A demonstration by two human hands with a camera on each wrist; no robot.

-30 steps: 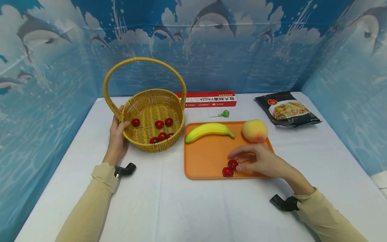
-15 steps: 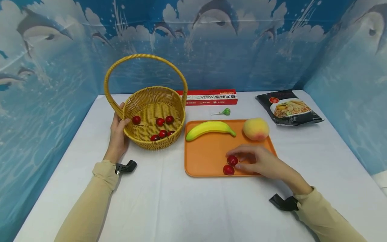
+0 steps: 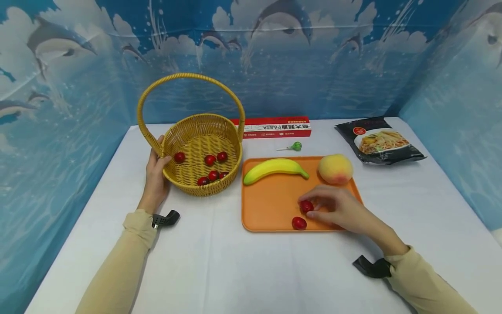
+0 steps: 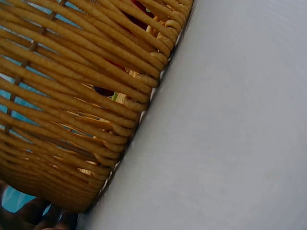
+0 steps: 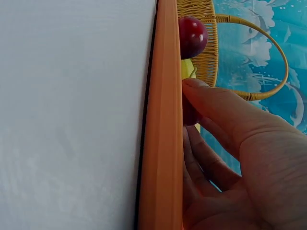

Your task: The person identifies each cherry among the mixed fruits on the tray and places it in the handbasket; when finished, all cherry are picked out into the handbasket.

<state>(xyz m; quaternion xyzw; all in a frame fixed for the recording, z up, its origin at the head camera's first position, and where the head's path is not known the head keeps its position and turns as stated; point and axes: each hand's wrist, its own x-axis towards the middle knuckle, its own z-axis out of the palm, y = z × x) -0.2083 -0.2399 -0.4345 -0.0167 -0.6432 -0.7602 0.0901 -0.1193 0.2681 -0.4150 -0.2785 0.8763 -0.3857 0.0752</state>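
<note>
My left hand (image 3: 156, 179) grips the left side of the yellow wicker basket (image 3: 204, 190), thumb over the rim near the handle's foot. Several red cherries lie inside the basket. In the left wrist view the woven wall (image 4: 72, 96) fills the upper left, with dark fingers (image 4: 36, 215) at its lower end. Over the orange tray (image 3: 266, 209), my right hand (image 3: 341, 209) pinches a cherry (image 3: 306, 206) between thumb and fingers. A second cherry (image 3: 299, 223) lies just in front of it, near the tray's front edge. The right wrist view shows the thumb (image 5: 216, 103) against the held cherry (image 5: 190, 112), partly hidden.
A banana (image 3: 274, 170) and a peach (image 3: 335, 169) sit along the tray's back edge. Behind are a green lollipop (image 3: 295, 146), a red pasta box (image 3: 282, 127) partly behind the basket, and a black noodle packet (image 3: 380, 141) at right.
My right thumb and fingers have closed on the farther cherry, which now sits slightly apart from the nearer one. The left hand and basket stay in place; the head view shifts slightly.
</note>
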